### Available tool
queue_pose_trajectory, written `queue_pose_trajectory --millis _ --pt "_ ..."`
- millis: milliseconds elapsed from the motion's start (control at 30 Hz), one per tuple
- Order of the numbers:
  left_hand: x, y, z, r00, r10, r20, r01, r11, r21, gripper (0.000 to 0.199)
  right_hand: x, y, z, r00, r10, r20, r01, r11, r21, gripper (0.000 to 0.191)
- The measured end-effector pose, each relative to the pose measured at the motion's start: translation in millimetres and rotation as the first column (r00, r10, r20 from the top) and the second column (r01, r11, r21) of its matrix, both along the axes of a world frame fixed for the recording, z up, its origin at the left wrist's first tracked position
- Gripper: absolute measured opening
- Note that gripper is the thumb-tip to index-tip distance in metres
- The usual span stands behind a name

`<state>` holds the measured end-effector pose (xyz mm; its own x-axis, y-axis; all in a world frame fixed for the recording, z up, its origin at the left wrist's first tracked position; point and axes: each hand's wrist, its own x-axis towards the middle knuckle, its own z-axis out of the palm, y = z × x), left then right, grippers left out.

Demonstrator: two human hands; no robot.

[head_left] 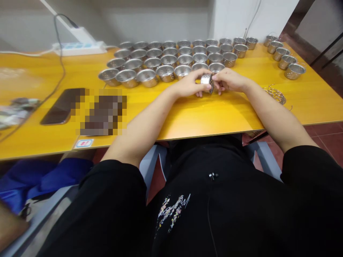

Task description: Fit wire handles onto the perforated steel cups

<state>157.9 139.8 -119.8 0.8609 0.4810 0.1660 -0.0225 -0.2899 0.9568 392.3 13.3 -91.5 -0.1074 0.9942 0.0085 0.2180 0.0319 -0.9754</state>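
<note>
My left hand [187,84] is wrapped round a small perforated metal cup [205,79], which is tipped on its side with its mouth to the right. Against the cup's rim, my right hand [230,79] has its thumb and fingers pinched together; whatever is between them is too small to make out. Just behind both hands stand rows of similar metal cups [147,77], upright on the yellow table [187,117]. A loose heap of bent wire pieces [276,95] lies to the right of my right forearm.
At the right edge a line of cups [294,72] shows thin wires at the rims. On the left lie a phone [63,107], a blurred-out dark object [104,114] and a cable [62,60] near a white power strip [80,48]. Someone in blue shorts [61,175] sits at left.
</note>
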Motion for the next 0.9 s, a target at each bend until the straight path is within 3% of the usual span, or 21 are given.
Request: queue_pose_trajectory --millis 267,533,900 --pt "1.2 0.9 -3.6 1.000 0.010 -0.012 -0.009 0.999 0.043 0.076 1.5 -0.4 -2.4 0.990 0.059 0.124 -0.067 0.996 0.056 0.048" --pt "0.0 1.9 -4.8 1.000 -0.029 0.006 0.028 0.996 0.079 0.081 -5.9 -1.5 4.4 0.989 0.006 0.151 -0.024 0.993 0.118 0.049" --pt "8.7 22.3 -20.2 0.995 -0.098 0.009 0.095 0.976 0.194 0.097 -4.5 2.7 5.7 0.992 0.039 0.119 -0.040 0.999 0.009 0.066"
